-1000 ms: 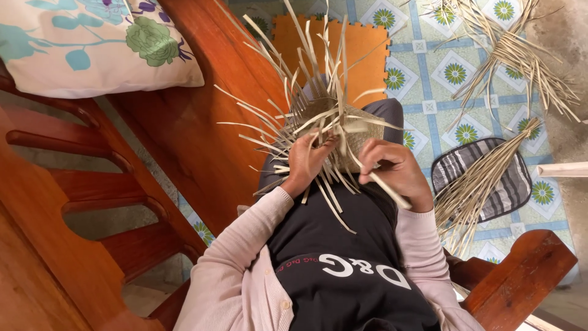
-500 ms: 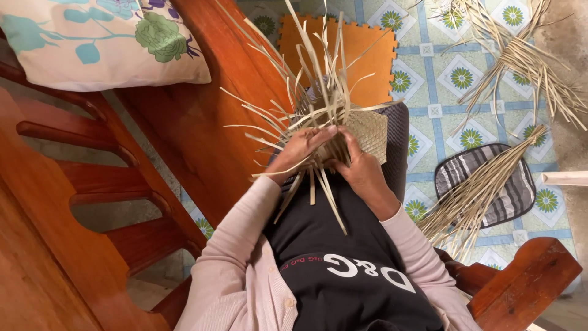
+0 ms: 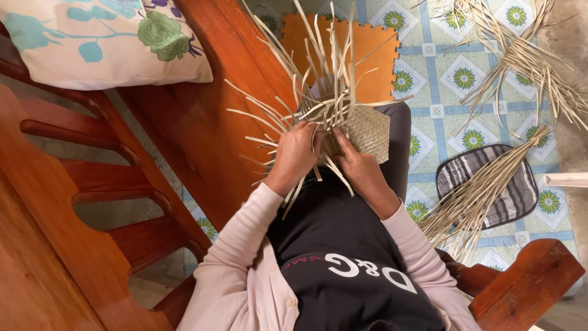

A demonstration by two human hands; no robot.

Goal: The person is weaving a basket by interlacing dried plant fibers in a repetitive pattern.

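Observation:
A half-woven straw basket (image 3: 366,130) rests on my lap, with many loose pale strips (image 3: 318,67) sticking up and fanning out to the left. My left hand (image 3: 297,153) grips the basket's near-left edge, fingers curled among the strips. My right hand (image 3: 360,167) holds the near side of the woven part, its fingers pinching a strip at the rim. Both hands touch the basket and sit close together. I wear a pale pink cardigan and a black apron.
A wooden chair arm and frame (image 3: 202,122) runs along my left, with a floral cushion (image 3: 104,40) on it. Bundles of straw strips (image 3: 478,196) lie on the tiled floor to the right, over a striped mat (image 3: 490,184). An orange foam mat (image 3: 367,55) lies ahead.
The basket has been turned and drawn nearer. My right hand moved from the loose strips at the right to the basket's rim, next to my left hand.

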